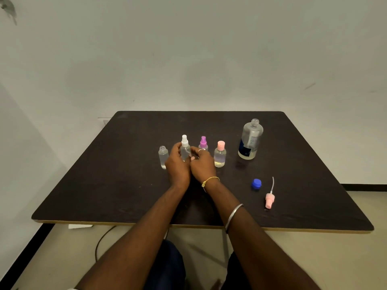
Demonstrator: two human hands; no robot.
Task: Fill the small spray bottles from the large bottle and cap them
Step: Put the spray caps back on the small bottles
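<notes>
Several small clear bottles stand in a row mid-table. The leftmost small bottle [163,156] is uncapped and holds liquid. My left hand [177,164] grips the bottle with the white spray top [185,147]. My right hand [202,164] is beside it, fingers curled against that bottle's right side. Behind my right hand stands a bottle with a purple spray top [203,142]. To its right is a bottle with a pink cap [220,154]. The large bottle [250,140] stands uncapped at the right, partly full.
A blue cap [256,183] and a loose pink spray top [269,198] with its tube lie on the dark table [104,185] at the right front. A white wall is behind the table. A cable runs on the floor below the near edge.
</notes>
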